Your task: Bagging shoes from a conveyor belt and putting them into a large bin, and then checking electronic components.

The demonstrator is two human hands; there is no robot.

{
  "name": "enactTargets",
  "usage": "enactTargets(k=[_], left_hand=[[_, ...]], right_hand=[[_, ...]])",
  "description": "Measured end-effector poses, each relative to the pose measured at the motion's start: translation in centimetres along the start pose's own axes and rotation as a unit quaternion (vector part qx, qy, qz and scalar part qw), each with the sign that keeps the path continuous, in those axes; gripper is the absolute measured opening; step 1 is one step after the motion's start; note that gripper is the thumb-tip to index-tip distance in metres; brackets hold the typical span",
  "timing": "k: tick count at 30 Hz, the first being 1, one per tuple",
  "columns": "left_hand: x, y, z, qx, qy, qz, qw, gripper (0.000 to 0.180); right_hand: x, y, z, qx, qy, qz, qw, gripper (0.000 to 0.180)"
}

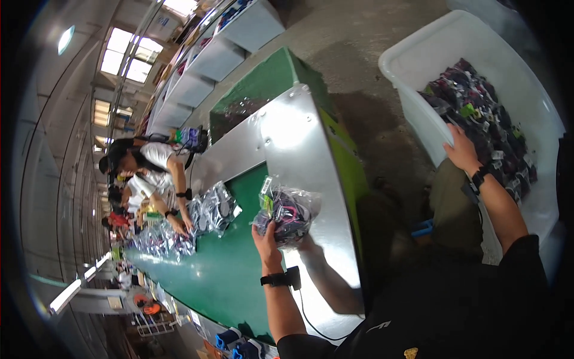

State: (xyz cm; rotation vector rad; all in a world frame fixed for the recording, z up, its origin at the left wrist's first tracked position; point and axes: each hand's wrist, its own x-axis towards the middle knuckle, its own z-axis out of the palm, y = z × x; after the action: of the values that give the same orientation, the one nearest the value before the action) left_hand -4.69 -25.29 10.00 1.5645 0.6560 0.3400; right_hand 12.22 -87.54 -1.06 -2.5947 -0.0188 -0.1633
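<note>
Head view: left hand (266, 238) gripping a clear plastic bag (288, 214) of small dark items from below, over the near steel rim of the green belt (227, 269). Looks light, soft, slippery; hold by bunched film. Right hand (461, 149) reaches into white bin (412, 78) at right, fingers hidden, can't tell grip.

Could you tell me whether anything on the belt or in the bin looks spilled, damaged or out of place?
Nothing stands out. The left hand holds a clear bag of dark items over the steel edge of the green conveyor belt. The right hand reaches into the white bin, whose dark tagged items stay inside. More clear bags lie on the belt by co-workers.
</note>
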Motion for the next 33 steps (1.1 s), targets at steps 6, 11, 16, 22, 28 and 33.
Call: enactTargets(k=[6,11,16,22,28,33], left_hand=[[-2.6,0.3,5.4,-0.177,-0.114,-0.089,0.973,0.033],[-11.4,2.5,10.1,-0.080,-0.260,-0.086,0.958,0.076],[-18.3,5.0,19.4,-0.063,-0.436,-0.149,0.885,0.092],[-18.2,2.9,23.4,-0.032,-0.473,-0.171,0.864,0.078],[-17.7,1.9,23.9,0.000,-0.474,-0.066,0.878,0.063],[-15.3,2.1,20.1,0.032,-0.383,-0.091,0.919,0.049]], right_hand=[[-1.5,0.5,-2.1,0.112,0.111,-0.007,0.987,0.051],[-4.3,-6.6,-3.3,0.332,0.018,-0.122,0.935,0.038],[-8.7,-10.0,-6.8,0.566,-0.502,0.088,0.648,0.060],[-12.9,-9.0,-4.5,0.657,-0.482,0.044,0.577,0.077],[-12.7,-4.7,-6.7,0.607,-0.387,0.018,0.694,0.069],[-11.2,1.7,-11.6,0.570,-0.161,0.046,0.805,0.036]])
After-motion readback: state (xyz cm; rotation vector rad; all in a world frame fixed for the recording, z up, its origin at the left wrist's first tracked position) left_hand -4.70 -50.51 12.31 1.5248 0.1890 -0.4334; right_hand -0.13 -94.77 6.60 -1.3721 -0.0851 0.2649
